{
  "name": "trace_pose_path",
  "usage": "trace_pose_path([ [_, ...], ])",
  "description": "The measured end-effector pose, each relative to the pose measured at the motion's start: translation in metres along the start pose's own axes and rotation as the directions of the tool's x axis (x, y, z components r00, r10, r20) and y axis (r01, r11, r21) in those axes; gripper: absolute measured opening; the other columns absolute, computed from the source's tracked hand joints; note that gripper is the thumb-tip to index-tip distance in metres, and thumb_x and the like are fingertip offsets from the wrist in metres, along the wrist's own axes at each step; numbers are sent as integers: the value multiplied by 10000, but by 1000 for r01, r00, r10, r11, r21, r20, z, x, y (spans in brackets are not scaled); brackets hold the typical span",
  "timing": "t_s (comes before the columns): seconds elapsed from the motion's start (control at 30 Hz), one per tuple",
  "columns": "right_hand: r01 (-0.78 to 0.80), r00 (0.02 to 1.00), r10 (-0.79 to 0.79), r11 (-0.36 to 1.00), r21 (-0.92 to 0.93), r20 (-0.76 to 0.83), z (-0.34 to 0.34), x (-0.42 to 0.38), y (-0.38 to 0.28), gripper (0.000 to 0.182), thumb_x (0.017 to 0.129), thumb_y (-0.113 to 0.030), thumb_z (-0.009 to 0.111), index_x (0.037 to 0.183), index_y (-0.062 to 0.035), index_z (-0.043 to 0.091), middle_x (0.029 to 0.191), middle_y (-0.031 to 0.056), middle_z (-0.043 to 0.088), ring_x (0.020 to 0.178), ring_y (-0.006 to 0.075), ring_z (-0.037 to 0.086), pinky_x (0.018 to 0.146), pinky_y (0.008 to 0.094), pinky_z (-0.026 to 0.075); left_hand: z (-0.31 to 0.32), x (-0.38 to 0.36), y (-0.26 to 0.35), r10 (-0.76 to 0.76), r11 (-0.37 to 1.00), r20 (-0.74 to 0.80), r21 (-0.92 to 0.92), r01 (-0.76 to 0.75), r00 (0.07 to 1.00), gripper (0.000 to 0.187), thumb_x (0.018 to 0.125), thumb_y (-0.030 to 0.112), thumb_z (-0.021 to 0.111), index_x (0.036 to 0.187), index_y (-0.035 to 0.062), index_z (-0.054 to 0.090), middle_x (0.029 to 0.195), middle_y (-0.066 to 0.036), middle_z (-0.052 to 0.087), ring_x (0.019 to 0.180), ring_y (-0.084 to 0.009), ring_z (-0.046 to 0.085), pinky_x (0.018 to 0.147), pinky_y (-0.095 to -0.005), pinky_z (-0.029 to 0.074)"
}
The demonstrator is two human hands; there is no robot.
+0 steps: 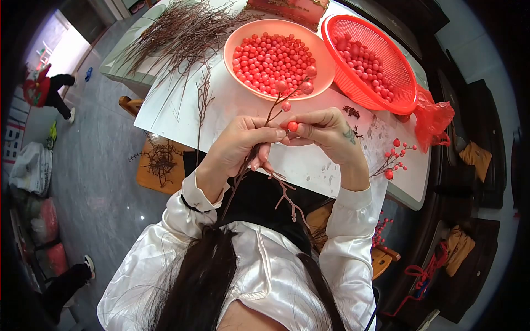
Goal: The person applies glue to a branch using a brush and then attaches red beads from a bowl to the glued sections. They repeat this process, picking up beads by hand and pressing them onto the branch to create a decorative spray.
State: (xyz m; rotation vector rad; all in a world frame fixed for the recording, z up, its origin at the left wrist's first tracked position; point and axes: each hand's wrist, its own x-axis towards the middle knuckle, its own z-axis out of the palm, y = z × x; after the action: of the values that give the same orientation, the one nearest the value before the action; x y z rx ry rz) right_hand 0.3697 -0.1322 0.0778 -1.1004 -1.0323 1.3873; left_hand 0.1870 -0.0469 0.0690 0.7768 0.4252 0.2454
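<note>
At the centre of the frame the left hand (pixel 243 144) is closed around a thin brown twig (pixel 259 154), thumb and fingers clamped on the stem just below a bare tip. The right hand (pixel 326 135) meets it from the right, fingertips pinched shut on a single red bead (pixel 292 126), which sits right at the twig's tip between the two thumbs. Above the hands the same twig forks upward and already carries several beads (pixel 298 88) on its ends.

To seat the bead well, it looks best to keep the left grip close under the tip so the thin stem does not bend, and to push the bead straight along the tip's line rather than at an angle. The loaded forks above seem easy to knock, so the right wrist should stay low.

Just above the hands, at upper centre, a pink bowl (pixel 232 60) holds many loose beads; its near rim lies under the twig's upper forks. To its right, a red basket (pixel 406 102) holds more. A heap of bare twigs (pixel 176 33) spreads across the upper left of the white table (pixel 182 110). A finished sprig (pixel 393 160) lies at the table's right edge, near a red bag (pixel 433 118). Nothing lies between the hands and the bowl but the twig itself.
</note>
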Motion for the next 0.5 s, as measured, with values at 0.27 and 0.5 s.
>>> trace_pose_path([
  [0.27,12,999,-10,998,-56,43,0,0,-1,204,835,-55,576,995,63,618,875,133,644,793,196,643,723,288,556,-5,2,-6,-4,1000,31,-6,4,1000,180,833,97,557,877,-74,592,493,-33,523,333,-81,481,435,-240,528],
  [0.5,85,993,-94,990,-113,-75,-7,0,-2,253,876,-71,515,1091,54,567,952,141,625,859,204,632,749,294,544,-2,1,-9,132,989,-34,65,-130,991,236,877,186,549,964,-33,566,578,-34,551,443,-87,535,444,-175,436],
])
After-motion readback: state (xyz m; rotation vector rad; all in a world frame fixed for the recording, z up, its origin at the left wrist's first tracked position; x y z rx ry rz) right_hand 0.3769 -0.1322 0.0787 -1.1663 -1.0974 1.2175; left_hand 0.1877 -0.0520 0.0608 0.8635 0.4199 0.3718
